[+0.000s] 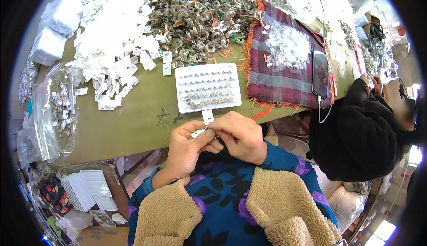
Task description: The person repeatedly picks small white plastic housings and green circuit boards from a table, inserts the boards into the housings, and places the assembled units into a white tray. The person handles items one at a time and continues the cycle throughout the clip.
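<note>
Head view: left hand (189, 146) and right hand (238, 134) meet at the counter (133, 126) edge below the white tray (208, 87), fingers pinching a small white tag (198, 133), possibly with a ring; steady, close pinching suits.

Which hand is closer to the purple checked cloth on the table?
Right. The right hand is just below the checked cloth's frayed lower-left corner; the left hand sits farther left, beyond the right hand.
</note>
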The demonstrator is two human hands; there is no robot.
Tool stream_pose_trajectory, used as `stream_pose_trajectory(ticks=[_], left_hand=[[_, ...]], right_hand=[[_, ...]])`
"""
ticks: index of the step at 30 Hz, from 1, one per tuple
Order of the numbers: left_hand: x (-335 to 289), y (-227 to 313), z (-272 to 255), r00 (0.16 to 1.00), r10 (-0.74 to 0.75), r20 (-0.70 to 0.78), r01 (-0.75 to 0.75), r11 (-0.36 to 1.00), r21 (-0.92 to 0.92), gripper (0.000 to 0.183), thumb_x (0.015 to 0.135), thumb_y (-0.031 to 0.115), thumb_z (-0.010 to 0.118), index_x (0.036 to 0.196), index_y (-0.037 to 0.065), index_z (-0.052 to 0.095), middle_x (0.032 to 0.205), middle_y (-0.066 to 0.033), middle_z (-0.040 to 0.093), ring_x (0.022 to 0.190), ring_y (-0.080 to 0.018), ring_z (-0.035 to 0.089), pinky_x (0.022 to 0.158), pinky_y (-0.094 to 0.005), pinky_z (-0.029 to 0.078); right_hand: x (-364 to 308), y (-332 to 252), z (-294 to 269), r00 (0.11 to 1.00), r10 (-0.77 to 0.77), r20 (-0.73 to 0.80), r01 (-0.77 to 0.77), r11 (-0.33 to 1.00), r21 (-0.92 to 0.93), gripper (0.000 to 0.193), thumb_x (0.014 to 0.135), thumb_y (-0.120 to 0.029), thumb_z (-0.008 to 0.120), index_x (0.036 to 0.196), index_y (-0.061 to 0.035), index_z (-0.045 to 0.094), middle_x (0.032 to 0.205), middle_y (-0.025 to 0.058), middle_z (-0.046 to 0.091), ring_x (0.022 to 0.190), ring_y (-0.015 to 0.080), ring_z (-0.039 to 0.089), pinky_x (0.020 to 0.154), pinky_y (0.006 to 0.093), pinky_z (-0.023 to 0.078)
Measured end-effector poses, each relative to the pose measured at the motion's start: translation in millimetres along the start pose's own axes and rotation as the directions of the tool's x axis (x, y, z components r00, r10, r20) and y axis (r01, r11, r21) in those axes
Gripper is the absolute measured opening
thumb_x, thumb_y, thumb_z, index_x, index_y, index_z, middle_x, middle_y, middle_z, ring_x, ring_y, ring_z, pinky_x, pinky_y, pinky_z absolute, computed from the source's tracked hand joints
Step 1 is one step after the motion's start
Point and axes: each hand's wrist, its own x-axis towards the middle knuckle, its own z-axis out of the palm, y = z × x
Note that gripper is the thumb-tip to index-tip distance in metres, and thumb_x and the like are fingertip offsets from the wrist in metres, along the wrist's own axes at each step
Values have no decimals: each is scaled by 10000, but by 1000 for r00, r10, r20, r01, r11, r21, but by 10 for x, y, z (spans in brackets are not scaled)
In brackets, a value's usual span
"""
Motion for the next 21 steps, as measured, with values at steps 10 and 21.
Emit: stream_pose_trajectory(ticks=[10,21], left_hand=[[50,48,98,997,-68,-40,69,997,39,178,919,36,658,1070,-57,647,886,-168,710,672,-217,701,602,-311,603],[64,136,117,992,-4,-126,8,999,35,235,916,61,633,1122,-52,643,878,-162,693,600,-169,645,537,-281,565]], right_hand=[[39,196,-170,968,-250,24,250,968,-1,317,701,87,706,1012,26,690,863,107,698,756,247,672,652,347,536],[210,482,-318,1000,18,7,-14,931,-365,384,699,85,623,1076,24,662,879,125,568,782,282,602,686,365,517]])
